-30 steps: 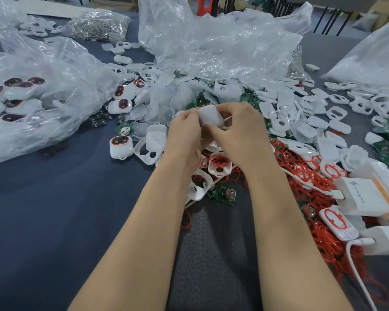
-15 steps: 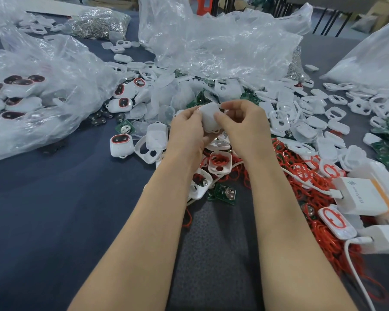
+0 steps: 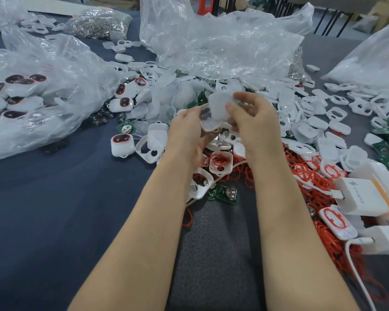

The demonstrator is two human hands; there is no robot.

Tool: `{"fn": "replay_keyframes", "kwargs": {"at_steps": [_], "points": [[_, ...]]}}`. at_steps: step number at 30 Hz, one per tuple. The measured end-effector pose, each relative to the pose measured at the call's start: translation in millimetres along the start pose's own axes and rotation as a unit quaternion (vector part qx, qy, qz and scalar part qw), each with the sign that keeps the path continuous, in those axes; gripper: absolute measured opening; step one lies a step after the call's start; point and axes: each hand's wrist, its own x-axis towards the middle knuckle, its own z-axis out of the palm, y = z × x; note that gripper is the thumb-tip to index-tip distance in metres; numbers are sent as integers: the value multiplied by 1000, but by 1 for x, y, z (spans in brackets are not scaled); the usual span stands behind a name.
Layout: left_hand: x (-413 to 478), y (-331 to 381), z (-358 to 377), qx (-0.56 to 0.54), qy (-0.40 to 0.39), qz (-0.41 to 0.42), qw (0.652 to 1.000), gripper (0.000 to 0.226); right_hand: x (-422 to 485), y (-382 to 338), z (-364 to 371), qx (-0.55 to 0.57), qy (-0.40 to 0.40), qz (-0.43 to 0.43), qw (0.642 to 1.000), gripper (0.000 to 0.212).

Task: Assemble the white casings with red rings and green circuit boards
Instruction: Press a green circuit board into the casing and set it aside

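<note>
Rings (image 3: 310, 176) right of board (image 3: 226, 193)

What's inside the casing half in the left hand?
A dark grey insert, too blurred to identify, shows in the casing half the left hand holds. The white cover pinched by the right hand hides the rest.
</note>
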Motion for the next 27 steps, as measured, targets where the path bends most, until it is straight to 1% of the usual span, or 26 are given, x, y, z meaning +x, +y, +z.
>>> {"fn": "replay_keyframes", "kwargs": {"at_steps": [1, 3, 5, 8, 11, 14, 15, 16, 17, 18, 19, 20, 22, 25, 27], "points": [[1, -1, -1, 8, 2, 4, 1000, 24, 2, 0, -4, 63, 22, 33, 997, 14], [1, -3, -2, 34, 2, 22, 999, 15, 7, 1, -11, 180, 60, 90, 978, 12], [0, -5, -2, 59, -3, 39, 998, 12, 10, 4, -13, 244, 82, 123, 958, 12], [-1, -6, -2, 100, -15, 72, 992, 22, 10, 8, -11, 261, 88, 132, 952, 11], [0, -9, -3, 158, -22, 116, 980, 25, 10, 9, -9, 246, 88, 122, 958, 11], [-1, -10, -4, 198, -10, 142, 970, 27, 9, 9, -10, 230, 81, 111, 963, 14], [0, -10, -4, 206, -3, 149, 967, 27, 8, 9, -10, 206, 77, 100, 970, 18], [0, -10, -4, 213, 2, 154, 965, 27, 7, 9, -10, 148, 76, 77, 983, 24], [-1, -10, -4, 215, 3, 158, 964, 26, 6, 10, -9, 60, 74, 42, 995, 29], [-1, -11, -4, 212, -3, 159, 964, 25, 4, 11, -8, -33, 67, 1, 997, 31], [-1, -11, -3, 207, -15, 158, 965, 25, 3, 12, -6, -109, 54, -35, 992, 32], [-2, -11, -3, 203, -27, 157, 966, 24, 2, 12, -4, -160, 40, -54, 985, 30], [-2, -11, -4, 207, -39, 157, 965, 25, 2, 13, 0, -198, 7, -58, 979, 24], [-2, -11, -4, 236, -43, 173, 955, 24, 1, 12, 1, -220, -40, -79, 972, 26], [-3, -11, -4, 257, -48, 184, 947, 27, 1, 13, 1, -226, -52, -90, 969, 24]]}}
